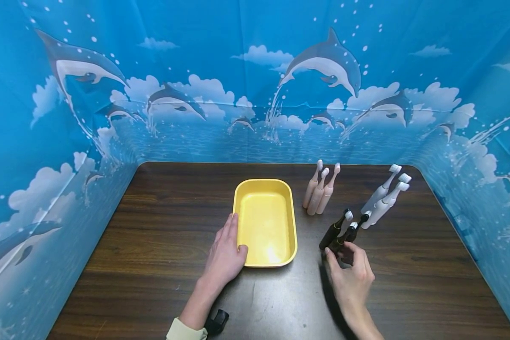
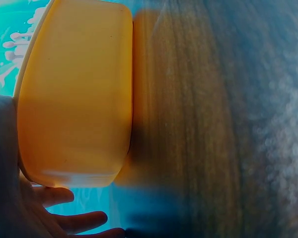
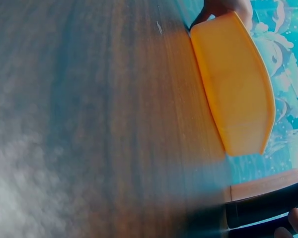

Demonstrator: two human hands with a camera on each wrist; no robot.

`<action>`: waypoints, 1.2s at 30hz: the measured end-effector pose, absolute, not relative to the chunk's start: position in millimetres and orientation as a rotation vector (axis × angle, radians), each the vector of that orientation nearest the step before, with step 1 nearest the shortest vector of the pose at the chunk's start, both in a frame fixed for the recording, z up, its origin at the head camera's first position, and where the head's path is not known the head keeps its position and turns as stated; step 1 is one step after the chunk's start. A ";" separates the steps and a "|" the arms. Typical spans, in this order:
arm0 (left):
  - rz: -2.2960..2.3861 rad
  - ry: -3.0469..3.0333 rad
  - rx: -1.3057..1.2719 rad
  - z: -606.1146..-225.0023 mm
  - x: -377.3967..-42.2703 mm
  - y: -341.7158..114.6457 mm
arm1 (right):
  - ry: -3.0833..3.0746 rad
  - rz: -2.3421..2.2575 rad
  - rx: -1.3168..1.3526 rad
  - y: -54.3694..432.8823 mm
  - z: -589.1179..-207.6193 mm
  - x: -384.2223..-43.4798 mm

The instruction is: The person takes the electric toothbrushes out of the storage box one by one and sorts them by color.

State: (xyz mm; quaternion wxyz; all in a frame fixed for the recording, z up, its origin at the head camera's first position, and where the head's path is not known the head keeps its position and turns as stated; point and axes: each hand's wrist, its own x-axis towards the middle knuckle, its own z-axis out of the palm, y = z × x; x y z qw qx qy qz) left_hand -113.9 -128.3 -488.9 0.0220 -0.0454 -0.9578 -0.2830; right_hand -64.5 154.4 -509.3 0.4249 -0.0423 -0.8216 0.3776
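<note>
A yellow tray [image 1: 290,222] stands upright on the table. My left hand [image 1: 226,250] rests at its near left corner, thumb over the rim and fairly straight fingers along the left side. In the left wrist view the tray's outer wall [image 2: 79,94] fills the upper left, with the fingers past its end. Right of the tray, several black electric toothbrushes [image 1: 332,233] stand close together, bristles up. My right hand [image 1: 352,274] pinches at their lower handles, thumb on the left; which handles it touches is partly hidden. The right wrist view shows fingertips against a black handle [image 3: 263,204].
Pink electric toothbrushes [image 1: 317,196] stand behind the black ones, right of the tray. White electric toothbrushes [image 1: 380,208] stand in a group farther right. A dolphin-print cloth [image 1: 255,137] hangs round the dark wooden table's [image 1: 174,208] back and sides.
</note>
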 end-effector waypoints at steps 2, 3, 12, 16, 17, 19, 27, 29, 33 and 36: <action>-0.873 -2.971 -0.139 -489.3 -114.3 -128.5 | -2.052 0.959 -0.116 154.5 -509.8 -64.8; -0.872 -2.972 -0.138 -489.4 -114.4 -128.6 | -2.045 0.961 -0.117 154.4 -510.0 -65.0; -0.880 -2.973 -0.131 -488.5 -114.2 -128.9 | -2.007 1.015 -0.122 154.4 -507.7 -65.8; -0.889 -2.976 -0.127 -488.7 -113.9 -129.0 | -2.019 1.014 -0.132 154.3 -507.0 -63.5; -0.887 -2.973 -0.130 -488.9 -114.1 -129.1 | -2.013 1.003 -0.124 154.1 -507.0 -63.1; -0.882 -2.970 -0.134 -489.2 -114.2 -129.3 | -1.994 0.979 -0.097 154.0 -507.3 -62.5; -0.873 -2.964 -0.131 -489.9 -114.5 -129.3 | -1.946 0.962 0.073 150.4 -504.2 -61.9; -0.868 -2.964 -0.134 -489.9 -114.4 -129.2 | -1.952 0.966 0.108 147.6 -502.2 -61.2; -0.866 -2.973 -0.137 -489.6 -114.4 -128.8 | -1.971 0.974 0.188 141.2 -499.3 -60.4; -0.864 -2.983 -0.139 -489.1 -114.7 -128.5 | -1.996 0.977 0.261 136.3 -497.9 -60.8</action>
